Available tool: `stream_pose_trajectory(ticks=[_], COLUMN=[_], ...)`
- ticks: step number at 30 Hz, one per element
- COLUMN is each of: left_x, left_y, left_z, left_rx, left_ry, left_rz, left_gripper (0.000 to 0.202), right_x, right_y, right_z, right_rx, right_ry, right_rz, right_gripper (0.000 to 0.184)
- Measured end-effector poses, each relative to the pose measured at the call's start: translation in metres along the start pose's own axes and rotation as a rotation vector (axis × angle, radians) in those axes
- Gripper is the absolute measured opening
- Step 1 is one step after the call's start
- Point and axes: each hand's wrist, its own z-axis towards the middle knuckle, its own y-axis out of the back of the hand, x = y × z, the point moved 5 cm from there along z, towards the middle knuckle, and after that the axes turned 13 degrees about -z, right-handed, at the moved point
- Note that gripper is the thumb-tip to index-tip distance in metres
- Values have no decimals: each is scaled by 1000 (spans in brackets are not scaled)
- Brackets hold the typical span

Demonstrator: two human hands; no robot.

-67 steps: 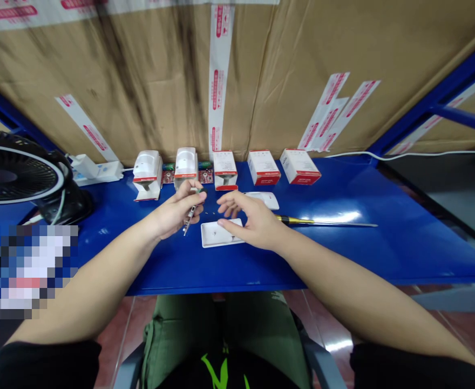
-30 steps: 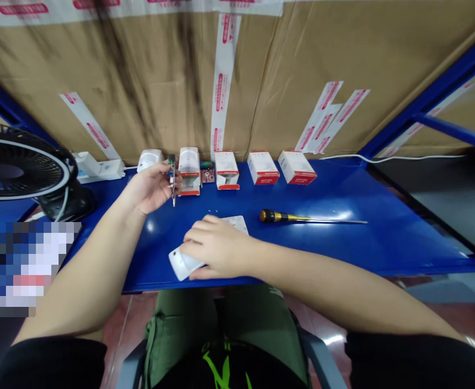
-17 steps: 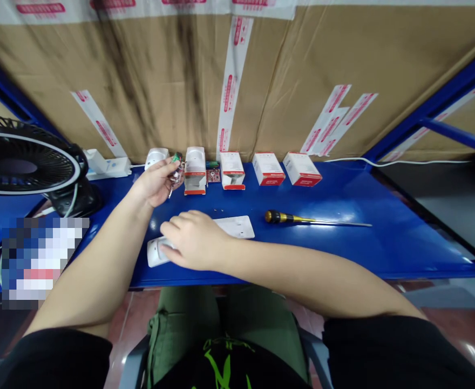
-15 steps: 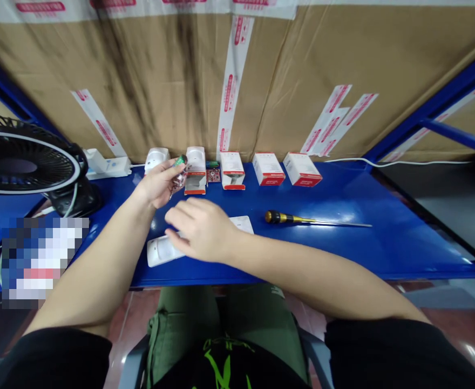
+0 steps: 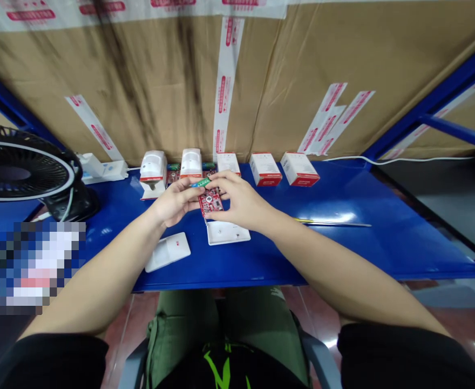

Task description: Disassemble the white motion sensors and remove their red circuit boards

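A red circuit board (image 5: 213, 203) with a green battery (image 5: 202, 183) along its far edge is held up between both hands. My left hand (image 5: 175, 201) pinches its left end, with the fingers closed by the battery. My right hand (image 5: 241, 201) grips the board's right side, thumb below and fingers above. Just under the board lies an open white plastic shell (image 5: 228, 234), inside facing up. To its left, a separate white cover (image 5: 168, 252) rests near the table's front edge.
Along the back stand white sensor housings (image 5: 154, 163) (image 5: 191, 161) on red-and-white boxes, with more boxes (image 5: 265, 168) (image 5: 299, 168) to their right. A screwdriver shaft (image 5: 334, 223) lies at right, its handle hidden by my arm. A black fan (image 5: 22, 172) stands at left.
The circuit board has come from the left toward the middle, and my right hand has moved up and taken hold of it too. The white shell and cover now show uncovered.
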Motion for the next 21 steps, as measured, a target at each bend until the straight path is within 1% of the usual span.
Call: stream_pose_trajectory(ticks=[3,6,8,12,16,19,21], left_x=[0,2,4,8,10,12,12], left_y=[-2,-5,-5,-2,1,0,-3], left_z=[-1,-3,-3,-1,-1,-4,-7], left_rx=[25,49,61,88,168,232,255], left_ry=[20,51,75,101,138,172,188], left_rz=[-8,-1,12,47,85,113,121], left_gripper=[26,29,30,35,43,52,53], right_x=[-4,-5,-4,-2,1,1,-1], right_y=[5,8,9,8,4,1,-1], right_z=[-2,-2,-1,-2,-7,-11,-12], right_rx=[96,186,209,208,263,317,335], right_ry=[33,96,144,200,233,244,237], right_rz=[23,4,-54,-166,-98,-23,26], right_gripper=[58,55,53,52,42,40,37])
